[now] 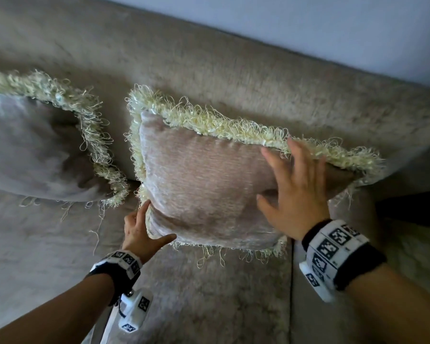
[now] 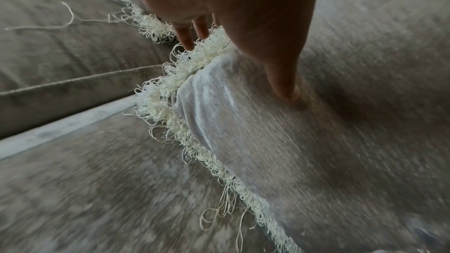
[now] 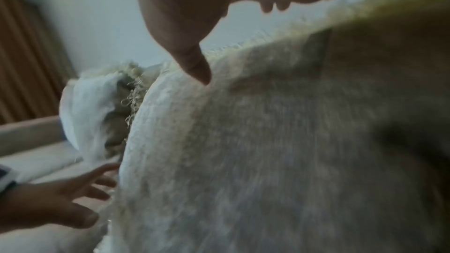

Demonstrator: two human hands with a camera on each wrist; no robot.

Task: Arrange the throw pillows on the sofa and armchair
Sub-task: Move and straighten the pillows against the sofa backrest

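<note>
- The sofa (image 1: 209,70) is a mottled beige-taupe chenille, the same on its back and seat cushions.
- The near throw pillow (image 1: 204,184) has a pale pinkish-beige face with fine ribbed lines, and a cream-yellow looped fringe (image 1: 209,122) round its edges.
- The second throw pillow (image 1: 30,150) is a greyer taupe, shaded dark in its dented middle, with the same cream fringe.
- The wall (image 1: 308,21) is a pale bluish white.
- The wristbands (image 1: 333,254) are black and white, with square black-and-white marker patterns.
- The curtain (image 3: 26,45) in the right wrist view is brown, in vertical folds.
</note>
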